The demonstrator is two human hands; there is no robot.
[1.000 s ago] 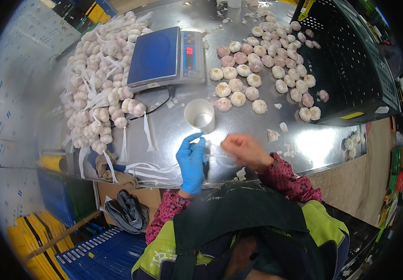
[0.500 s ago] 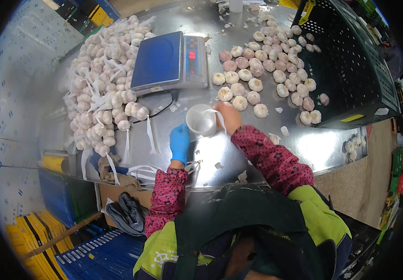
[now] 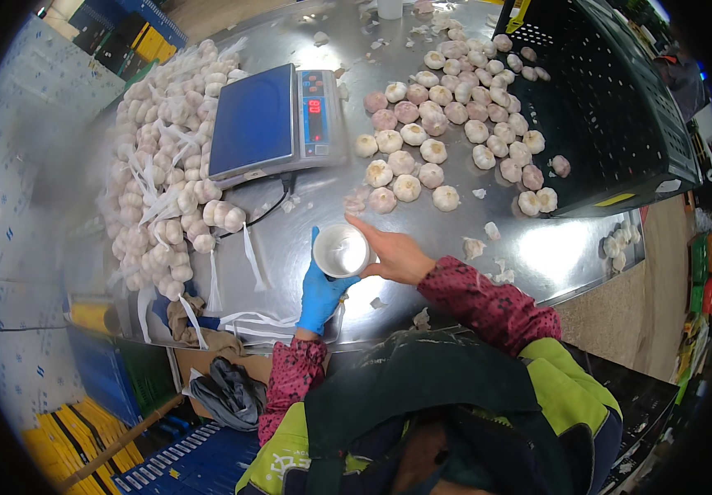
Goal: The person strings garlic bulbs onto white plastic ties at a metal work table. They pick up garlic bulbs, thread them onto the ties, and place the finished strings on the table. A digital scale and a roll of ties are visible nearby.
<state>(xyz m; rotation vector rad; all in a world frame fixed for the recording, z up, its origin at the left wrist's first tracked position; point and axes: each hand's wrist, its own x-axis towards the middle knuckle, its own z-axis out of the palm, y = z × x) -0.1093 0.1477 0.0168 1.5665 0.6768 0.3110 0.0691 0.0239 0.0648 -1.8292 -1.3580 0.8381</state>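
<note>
A white round cup (image 3: 340, 251) stands over the metal table in front of me, its open mouth toward me. My left hand (image 3: 320, 299), in a blue glove, wraps the cup's left and near side. My bare right hand (image 3: 400, 255) grips it from the right, with fingers at the far rim and thumb at the near side. Inside the cup I make out only a pale, shiny bottom. Loose garlic bulbs (image 3: 406, 188) lie beyond my right hand. White mesh strips (image 3: 261, 320) rest at the table's near edge, left of my gloved hand.
A scale (image 3: 254, 120) with a blue plate and lit red display stands beyond the cup. Bagged garlic in white mesh (image 3: 172, 177) is heaped at the left. A dark green perforated crate (image 3: 612, 115) lies on its side at the right. Garlic skins litter the metal table (image 3: 471, 223).
The right hand has gone from holding a white strip at the cup's rim to gripping its side. The left hand reaches further around underneath. The strip no longer shows at the rim.
</note>
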